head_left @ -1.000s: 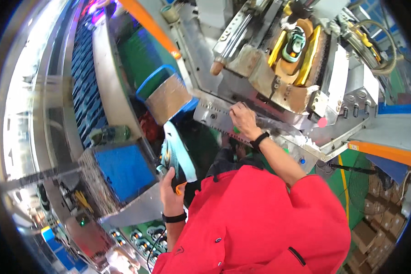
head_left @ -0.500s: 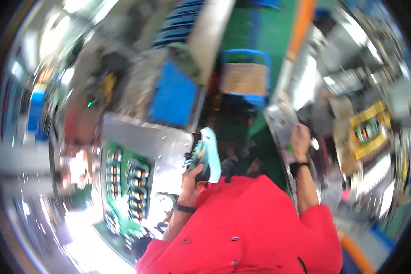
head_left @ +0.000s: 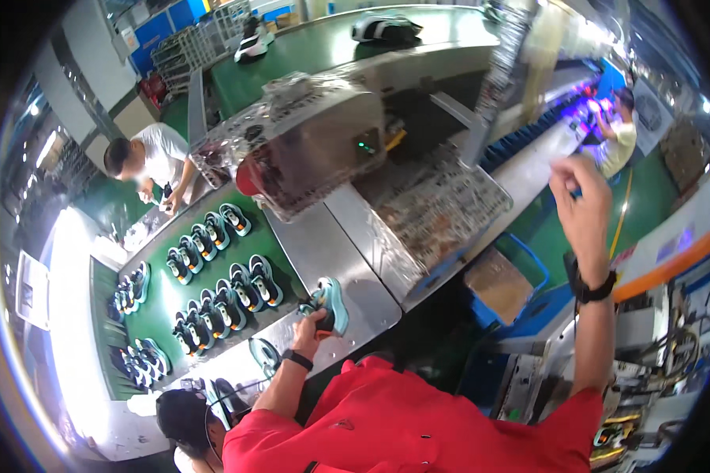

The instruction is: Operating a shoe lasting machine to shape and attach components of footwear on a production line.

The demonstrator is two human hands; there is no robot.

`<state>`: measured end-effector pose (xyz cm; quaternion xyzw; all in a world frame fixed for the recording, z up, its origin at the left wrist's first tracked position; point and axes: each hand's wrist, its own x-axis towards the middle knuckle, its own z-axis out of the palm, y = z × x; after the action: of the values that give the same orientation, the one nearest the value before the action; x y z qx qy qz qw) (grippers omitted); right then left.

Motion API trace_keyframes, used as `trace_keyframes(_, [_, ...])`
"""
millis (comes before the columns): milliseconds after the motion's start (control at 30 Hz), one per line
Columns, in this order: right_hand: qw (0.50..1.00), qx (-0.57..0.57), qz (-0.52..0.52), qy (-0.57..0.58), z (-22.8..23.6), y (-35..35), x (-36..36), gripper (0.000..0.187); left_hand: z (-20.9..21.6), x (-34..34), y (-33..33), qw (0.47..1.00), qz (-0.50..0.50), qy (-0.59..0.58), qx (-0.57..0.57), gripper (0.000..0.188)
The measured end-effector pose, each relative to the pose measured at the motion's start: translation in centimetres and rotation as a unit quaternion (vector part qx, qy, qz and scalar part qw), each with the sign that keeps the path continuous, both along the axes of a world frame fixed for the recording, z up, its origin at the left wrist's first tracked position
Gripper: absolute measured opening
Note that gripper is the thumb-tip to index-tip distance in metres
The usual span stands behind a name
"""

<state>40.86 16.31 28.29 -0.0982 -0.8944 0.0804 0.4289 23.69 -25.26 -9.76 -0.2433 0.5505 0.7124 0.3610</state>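
From where I stood, the green conveyor belt [head_left: 166, 297] lay at the wearer's ten o'clock, sneakers [head_left: 222, 304] in rows. Steel table [head_left: 368, 306], eleven. Blue-framed stool [head_left: 498, 285], one. Teal-soled sneaker [head_left: 335, 306], eleven, over the table, contact unclear; left hand [head_left: 311, 323] clamped on it. Right hand [head_left: 585, 201] raised, one o'clock, fingers half-curled, loosely parted.

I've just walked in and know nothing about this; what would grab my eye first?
The bright red shirt fills the lower middle. Left of centre, rows of shoes line a green surface, and just right of them the left fingers grip a shoe with a pale blue sole. On the right, the right fingers hang in the air, apparently empty.
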Motion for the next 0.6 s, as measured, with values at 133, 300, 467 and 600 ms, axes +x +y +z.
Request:
trace_keyframes(133, [0.986,0.143,0.061,-0.068,5.1,1.0,-15.2,0.024,-4.9,-10.6,-0.3,0.993,0.074,0.092,0.02,0.025])
trace_keyframes(300, [0.942,0.292,0.054,-0.155,7.5,3.6,-30.9,0.046,-6.3,-25.2,0.4,0.983,0.16,0.067,-0.054,0.03])
trace_keyframes(467, [0.917,0.334,0.089,-0.2,6.5,3.6,-43.7,0.069,-13.1,-40.6,-2.0,0.958,0.203,0.177,-0.1,0.035])
trace_keyframes(600, [0.885,0.333,0.106,-0.307,6.7,7.1,-49.1,0.062,-15.5,-46.8,-2.8,0.856,0.087,0.323,-0.393,0.046])
